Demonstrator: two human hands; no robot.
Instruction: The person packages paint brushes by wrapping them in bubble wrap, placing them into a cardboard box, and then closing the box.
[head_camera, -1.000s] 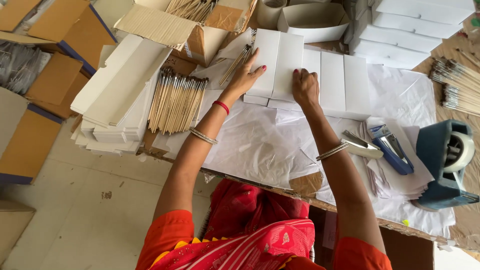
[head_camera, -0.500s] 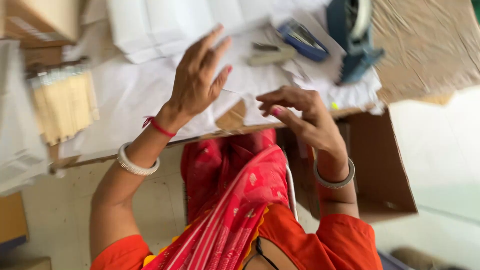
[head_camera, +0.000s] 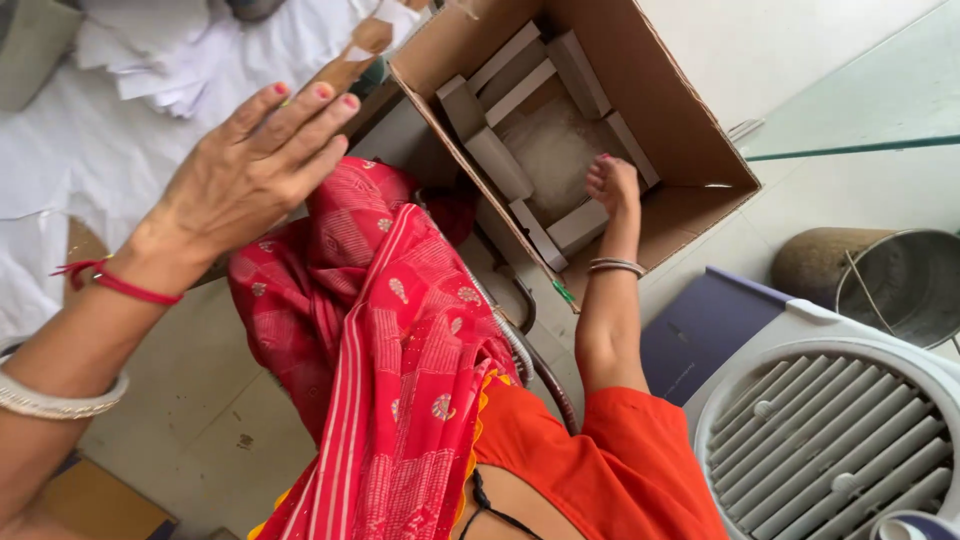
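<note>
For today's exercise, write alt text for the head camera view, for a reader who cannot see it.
Seen from above, a person's right hand reaches down into an open cardboard box on the floor holding small grey-white packets. Their left hand is raised, open and empty, over a table covered in white paper. A white slatted fan unit stands at lower right.

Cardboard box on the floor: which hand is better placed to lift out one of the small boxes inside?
Right. The right hand is already down inside the cardboard box, at the small grey boxes. The left hand is raised, open and empty, over the white-covered table.
</note>
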